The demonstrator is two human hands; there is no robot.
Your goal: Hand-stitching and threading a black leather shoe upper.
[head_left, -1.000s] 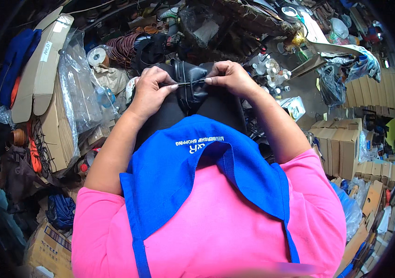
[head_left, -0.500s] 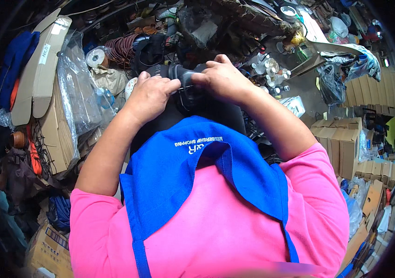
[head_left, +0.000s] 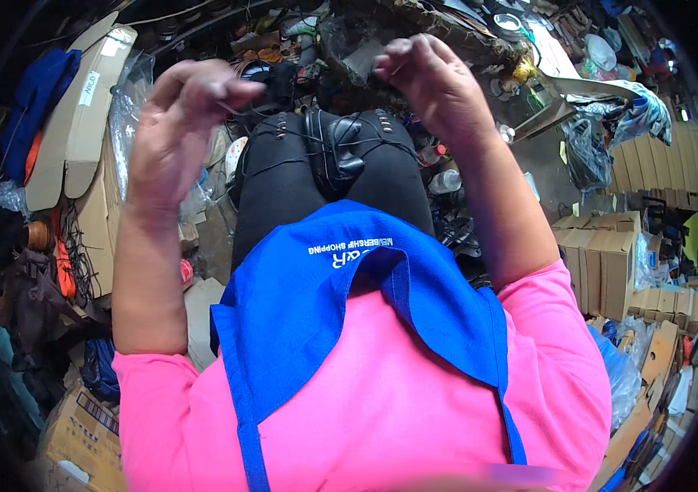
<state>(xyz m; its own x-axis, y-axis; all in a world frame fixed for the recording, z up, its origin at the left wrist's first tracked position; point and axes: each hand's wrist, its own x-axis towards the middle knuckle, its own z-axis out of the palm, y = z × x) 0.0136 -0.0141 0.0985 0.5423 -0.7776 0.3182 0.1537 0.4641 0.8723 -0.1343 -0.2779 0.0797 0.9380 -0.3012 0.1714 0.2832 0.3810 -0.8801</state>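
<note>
A black shoe point(head_left: 336, 152) rests between my thighs, its opening toward me. Thin black cord point(head_left: 283, 164) trails from it across both legs in loose curves. My left hand point(head_left: 189, 115) is raised at the left, apart from the shoe, its fingers bent in and blurred. A thin dark line shows at its fingertips. Up at the right, also clear of the shoe, my right hand point(head_left: 431, 78) has its thumb and fingers pinched together. What either hand holds is too small or blurred to make out. A blue apron point(head_left: 300, 279) covers my lap.
Flattened cardboard point(head_left: 74, 115) and clear plastic stand at the left. Stacked cardboard pieces point(head_left: 603, 254) lie at the right. Small bottles point(head_left: 447, 180) sit on the floor beside my right leg, and piled clutter fills the far side. A printed box point(head_left: 86, 435) is at the lower left.
Both hands have lifted off the shoe and spread apart, the left going up and left, the right up and right. The shoe and the cord over my thighs are now uncovered.
</note>
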